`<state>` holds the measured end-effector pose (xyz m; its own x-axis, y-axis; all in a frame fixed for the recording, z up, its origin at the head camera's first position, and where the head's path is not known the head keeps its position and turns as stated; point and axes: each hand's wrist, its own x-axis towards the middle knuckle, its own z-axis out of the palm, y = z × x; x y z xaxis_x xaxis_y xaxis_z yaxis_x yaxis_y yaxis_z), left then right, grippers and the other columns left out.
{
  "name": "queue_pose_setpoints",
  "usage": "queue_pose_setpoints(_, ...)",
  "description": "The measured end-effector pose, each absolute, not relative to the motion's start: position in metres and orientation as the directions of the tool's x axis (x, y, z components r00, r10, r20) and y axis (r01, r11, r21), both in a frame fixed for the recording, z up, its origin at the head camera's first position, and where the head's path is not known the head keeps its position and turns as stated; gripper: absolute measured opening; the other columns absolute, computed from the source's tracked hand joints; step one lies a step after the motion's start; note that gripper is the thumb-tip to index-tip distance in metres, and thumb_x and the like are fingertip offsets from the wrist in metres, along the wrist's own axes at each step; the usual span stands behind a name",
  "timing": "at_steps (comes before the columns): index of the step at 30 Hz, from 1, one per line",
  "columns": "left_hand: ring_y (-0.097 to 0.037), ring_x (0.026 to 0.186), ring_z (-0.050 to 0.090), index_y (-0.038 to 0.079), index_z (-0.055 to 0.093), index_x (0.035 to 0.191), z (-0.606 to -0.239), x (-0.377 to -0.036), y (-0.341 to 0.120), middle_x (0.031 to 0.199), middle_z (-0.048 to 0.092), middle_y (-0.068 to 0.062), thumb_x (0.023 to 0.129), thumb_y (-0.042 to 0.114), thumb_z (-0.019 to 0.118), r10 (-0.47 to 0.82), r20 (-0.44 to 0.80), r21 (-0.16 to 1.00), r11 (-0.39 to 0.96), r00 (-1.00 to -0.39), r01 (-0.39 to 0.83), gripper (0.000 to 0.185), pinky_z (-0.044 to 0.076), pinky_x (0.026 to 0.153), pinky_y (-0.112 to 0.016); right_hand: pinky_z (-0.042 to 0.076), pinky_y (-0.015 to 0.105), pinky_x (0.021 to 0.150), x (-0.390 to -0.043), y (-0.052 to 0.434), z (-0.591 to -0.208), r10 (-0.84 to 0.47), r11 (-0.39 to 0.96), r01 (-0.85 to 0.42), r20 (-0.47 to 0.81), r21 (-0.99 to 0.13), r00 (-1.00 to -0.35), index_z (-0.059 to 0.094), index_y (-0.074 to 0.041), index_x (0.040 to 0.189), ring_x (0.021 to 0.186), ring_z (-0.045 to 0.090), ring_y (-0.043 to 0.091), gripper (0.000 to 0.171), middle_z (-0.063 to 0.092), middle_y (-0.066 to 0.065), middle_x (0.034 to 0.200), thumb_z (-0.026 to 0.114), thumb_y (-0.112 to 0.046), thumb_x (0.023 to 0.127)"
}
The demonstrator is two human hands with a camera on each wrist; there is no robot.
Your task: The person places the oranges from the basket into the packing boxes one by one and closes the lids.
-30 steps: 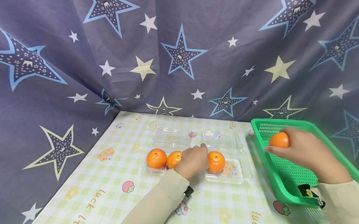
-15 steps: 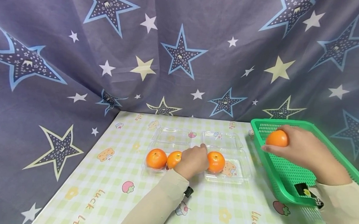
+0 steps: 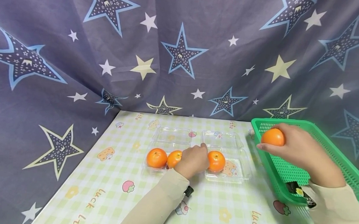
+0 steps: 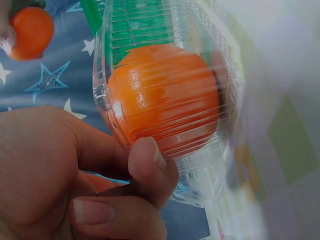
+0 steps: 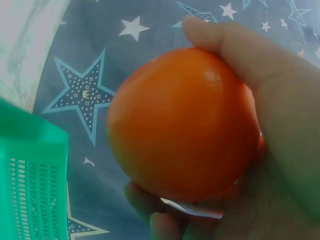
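Note:
My right hand (image 3: 299,149) grips an orange (image 3: 273,137) above the left side of the green basket (image 3: 287,197). Thumb and fingers wrap that fruit in the right wrist view. My left hand (image 3: 193,161) is at the near middle of the table, where its thumb and fingers (image 4: 150,162) pinch the edge of a clear plastic clamshell box (image 3: 244,168). One orange (image 3: 216,161) sits in the left part of this box, seen through its ribbed wall in the left wrist view. Left of my hand, another clamshell box (image 3: 147,170) holds two oranges (image 3: 156,158), one partly hidden by the hand.
Both boxes have their clear lids (image 3: 220,139) folded back toward the rear. The basket stands along the table's right side. A checked, printed cloth (image 3: 104,175) covers the table, and a star-patterned curtain (image 3: 180,92) hangs directly behind it.
My right hand has moved a little left with the orange, toward the basket's left rim. The left hand, the boxes and the fruit in them stay in place.

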<state>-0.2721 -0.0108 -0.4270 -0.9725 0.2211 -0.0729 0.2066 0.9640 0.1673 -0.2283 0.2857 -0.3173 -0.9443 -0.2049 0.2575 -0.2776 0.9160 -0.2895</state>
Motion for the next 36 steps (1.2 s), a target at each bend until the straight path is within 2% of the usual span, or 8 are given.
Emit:
queue_pose_setpoints(8,-0.024,0.074,0.065,0.004,0.057,0.137,-0.428,-0.273,-0.011,0.099,0.073,-0.012,0.097,0.029,0.065,0.223,-0.064,0.172,0.963,-0.973,0.209,0.048,0.053,0.066,-0.042,0.042,0.034,0.060,-0.226,0.275,-0.322,-0.220,0.904,-0.299,0.269,-0.307,-0.938,0.062,-0.008,0.124,0.083,0.058,0.028,0.075,0.067,0.014,0.103,0.077,-0.068,0.081)
queue_pose_setpoints(19,-0.025,0.075,0.066,0.004,0.057,0.138,-0.428,-0.274,-0.012,0.100,0.073,-0.012,0.097,0.029,0.065,0.224,-0.063,0.170,0.963,-0.973,0.211,0.049,0.054,0.065,-0.043,0.045,0.034,0.058,-0.220,0.254,-0.325,-0.226,0.869,-0.311,0.249,-0.385,-0.942,0.053,-0.005,0.129,0.075,0.057,0.023,0.078,0.064,0.013,0.101,0.074,-0.066,0.086)
queue_pose_setpoints(24,-0.025,0.077,0.067,0.004,0.057,0.138,-0.427,-0.274,-0.012,0.100,0.073,-0.012,0.097,0.028,0.064,0.229,-0.056,0.169,0.961,-0.972,0.217,0.049,0.055,0.067,-0.044,0.046,0.034,0.058,-0.219,0.247,-0.330,-0.246,0.846,-0.342,0.269,-0.408,-0.931,0.053,-0.005,0.125,0.077,0.055,0.023,0.066,0.061,0.012,0.099,0.071,-0.059,0.092)
queue_pose_setpoints(29,-0.025,0.075,0.066,0.004,0.056,0.140,-0.427,-0.273,-0.011,0.100,0.073,-0.012,0.097,0.028,0.065,0.227,-0.066,0.165,0.963,-0.972,0.214,0.050,0.055,0.068,-0.043,0.046,0.034,0.062,-0.221,0.240,-0.336,-0.251,0.841,-0.351,0.277,-0.413,-0.928,0.055,-0.007,0.126,0.083,0.056,0.025,0.053,0.063,0.012,0.103,0.062,-0.053,0.100)
queue_pose_setpoints(36,-0.026,0.078,0.068,0.004,0.056,0.141,-0.427,-0.273,-0.011,0.101,0.074,-0.013,0.097,0.028,0.065,0.226,-0.067,0.170,0.962,-0.972,0.212,0.052,0.055,0.068,-0.044,0.045,0.035,0.063,-0.223,0.230,-0.344,-0.212,0.870,-0.300,0.253,-0.390,-0.944,0.054,-0.009,0.135,0.096,0.056,0.035,0.065,0.060,0.017,0.111,0.059,-0.062,0.098)
